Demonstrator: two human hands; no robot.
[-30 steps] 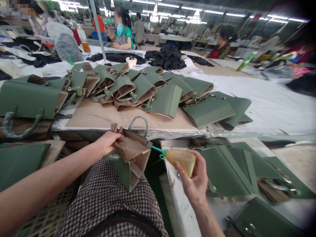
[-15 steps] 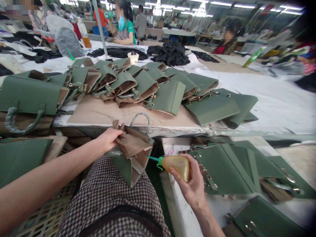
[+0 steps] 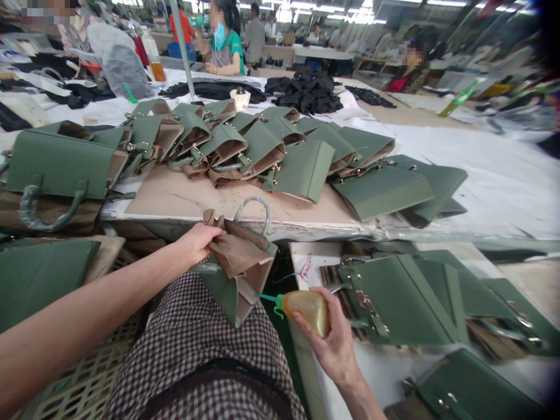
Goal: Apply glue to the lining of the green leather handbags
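Observation:
A green handbag (image 3: pixel 227 286) with tan lining rests on my lap, its opening turned up. My left hand (image 3: pixel 199 242) grips the lining at the bag's top edge. My right hand (image 3: pixel 330 341) holds a yellowish squeeze bottle (image 3: pixel 308 309) with a green nozzle. The nozzle tip points at the lower right side of the bag's tan lining, close to it or touching. A wrapped handle (image 3: pixel 254 207) arches above the bag.
A row of green bags (image 3: pixel 271 151) lies on the table (image 3: pixel 184 198) ahead. More green bag pieces (image 3: pixel 394 297) lie on the low bench at my right. A finished bag (image 3: pixel 56 169) sits at left. Other people work at far tables.
My right hand has carried the bottle down and to the left, so the nozzle moved from the bag's upper edge to its lower side. The left hand keeps its grip.

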